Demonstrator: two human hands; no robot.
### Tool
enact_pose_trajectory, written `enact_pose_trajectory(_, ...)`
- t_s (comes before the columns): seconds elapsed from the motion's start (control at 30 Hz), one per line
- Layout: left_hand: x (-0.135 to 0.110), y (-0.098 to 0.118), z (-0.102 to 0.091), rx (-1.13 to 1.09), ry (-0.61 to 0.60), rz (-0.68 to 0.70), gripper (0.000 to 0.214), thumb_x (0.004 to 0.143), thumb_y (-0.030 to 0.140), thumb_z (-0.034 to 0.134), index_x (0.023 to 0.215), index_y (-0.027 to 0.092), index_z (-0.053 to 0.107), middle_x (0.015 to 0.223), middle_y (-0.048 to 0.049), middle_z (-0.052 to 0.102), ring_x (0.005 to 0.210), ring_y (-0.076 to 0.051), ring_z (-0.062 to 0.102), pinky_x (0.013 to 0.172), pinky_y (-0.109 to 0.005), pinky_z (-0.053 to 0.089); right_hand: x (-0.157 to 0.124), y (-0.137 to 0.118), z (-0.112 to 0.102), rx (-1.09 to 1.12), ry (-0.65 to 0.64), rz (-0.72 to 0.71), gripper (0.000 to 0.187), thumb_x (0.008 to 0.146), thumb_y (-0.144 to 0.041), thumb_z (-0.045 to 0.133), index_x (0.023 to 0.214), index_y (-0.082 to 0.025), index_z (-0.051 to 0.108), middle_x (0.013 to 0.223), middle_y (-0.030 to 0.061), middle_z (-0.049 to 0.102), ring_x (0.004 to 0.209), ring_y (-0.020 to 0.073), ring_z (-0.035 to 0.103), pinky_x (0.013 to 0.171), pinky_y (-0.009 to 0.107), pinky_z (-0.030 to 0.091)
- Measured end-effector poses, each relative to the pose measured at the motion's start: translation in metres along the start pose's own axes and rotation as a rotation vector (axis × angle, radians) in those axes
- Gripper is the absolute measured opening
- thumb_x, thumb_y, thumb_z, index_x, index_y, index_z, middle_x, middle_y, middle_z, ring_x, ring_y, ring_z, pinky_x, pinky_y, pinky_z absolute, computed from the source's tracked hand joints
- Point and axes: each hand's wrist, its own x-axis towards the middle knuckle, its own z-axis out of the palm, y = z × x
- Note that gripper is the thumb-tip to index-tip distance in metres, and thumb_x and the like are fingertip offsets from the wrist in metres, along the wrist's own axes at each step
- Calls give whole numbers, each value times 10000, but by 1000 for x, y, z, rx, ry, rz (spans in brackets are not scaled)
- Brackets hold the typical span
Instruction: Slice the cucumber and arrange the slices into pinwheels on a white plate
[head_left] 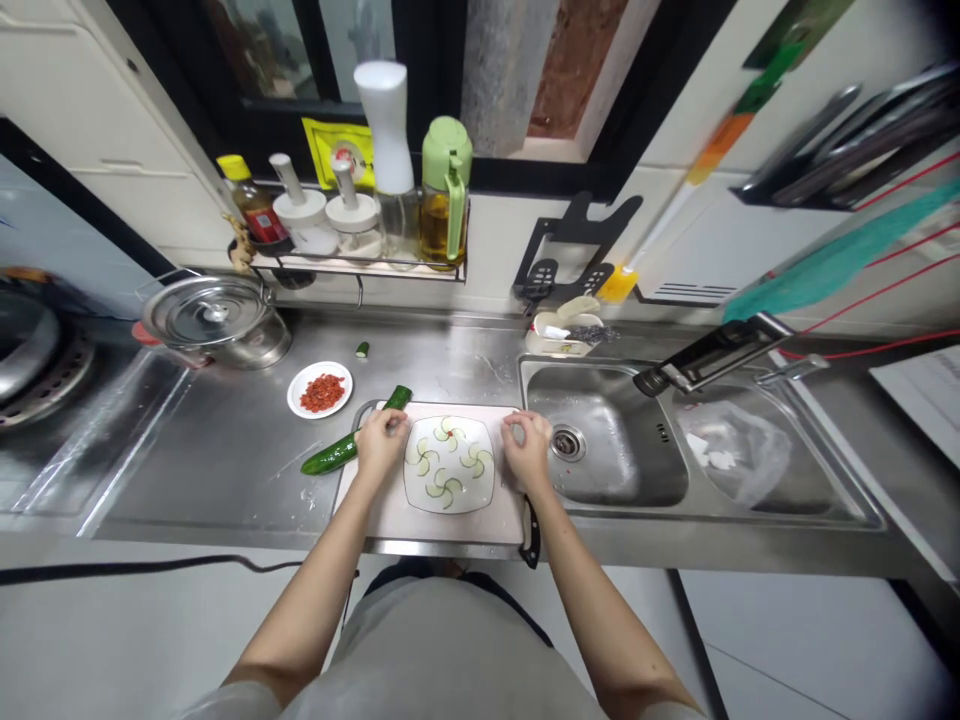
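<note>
A squarish white plate [450, 500] with a dark rim lies on a pale cutting board [390, 525]. Thin cucumber slices [475, 460] form several pinwheels on it, and a small red piece [450, 434] marks the centre of the top one. At the plate's left edge is my left hand [379, 445], fingers curled and tips together; whatever they may pinch is too small to see. My right hand [529, 450] hovers by the right edge, fingers bent in a pinch, contents unclear. A cut cucumber [330, 458] passes behind my left hand. Red dried berries [322, 392] fill a small white dish [295, 400].
A black-handled knife [531, 535] rests at the board's right edge. The sink [615, 480] lies to the right, with a faucet [712, 355] above. A lidded steel pot [217, 320] stands at the left. Seasoning bottles [394, 150] line a wall rack. A cucumber end [362, 349] lies behind.
</note>
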Motion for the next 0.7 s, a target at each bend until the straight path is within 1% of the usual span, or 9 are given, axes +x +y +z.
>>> enact_pose_trajectory(0.07, -2, -15, -11, -23, 42, -29, 214, 796, 369, 584, 929, 238, 688, 911, -20, 648, 843, -173, 590, 780, -286, 407, -7, 9, -14, -7, 67, 19, 209, 822, -349, 475, 817, -199, 621, 937, 66, 595, 979, 227, 494, 947, 381, 297)
enact_pose_trajectory(0.17, -4, -35, -23, -29, 85, -89, 244, 788, 397, 579, 930, 233, 691, 873, -14, 658, 763, -163, 586, 730, -275, 417, -19, 22, -30, -4, 112, 40, 253, 808, -404, 469, 802, -199, 617, 890, 64, 606, 941, 230, 513, 925, 389, 315)
enact_pose_trajectory(0.23, -3, -47, -29, -23, 130, -123, 247, 787, 395, 578, 933, 232, 691, 864, -11, 662, 764, -162, 590, 730, -270, 419, -28, 30, -37, -6, 139, 56, 283, 803, -435, 465, 792, -198, 618, 877, 68, 619, 931, 233, 531, 923, 398, 317)
enact_pose_trajectory(0.33, 3, -59, -37, -4, 191, -178, 236, 792, 380, 569, 939, 238, 687, 886, -10, 670, 823, -174, 605, 745, -271, 418, -38, 40, -41, -3, 168, 78, 312, 784, -476, 482, 776, -197, 620, 853, 75, 642, 905, 242, 551, 911, 409, 327)
enact_pose_trajectory(0.4, 10, -64, -43, 14, 212, -220, 230, 798, 379, 560, 940, 247, 683, 924, -11, 678, 863, -186, 612, 762, -285, 415, -42, 46, -42, -1, 184, 92, 336, 784, -492, 469, 774, -195, 625, 839, 80, 650, 900, 251, 558, 903, 416, 333)
enact_pose_trajectory(0.57, 37, -72, -57, 87, 256, -302, 231, 811, 383, 540, 954, 263, 675, 1066, -40, 682, 988, -229, 603, 847, -348, 394, -43, 52, -44, -1, 176, 122, 375, 758, -539, 465, 756, -199, 623, 815, 86, 653, 853, 258, 564, 860, 413, 355)
enact_pose_trajectory(0.7, 59, -80, -60, 211, 242, -379, 269, 825, 398, 500, 1001, 282, 668, 1144, -70, 656, 1012, -268, 599, 853, -404, 388, -43, 53, -46, -7, 191, 106, 397, 760, -564, 459, 751, -203, 624, 828, 92, 663, 860, 265, 574, 873, 422, 356)
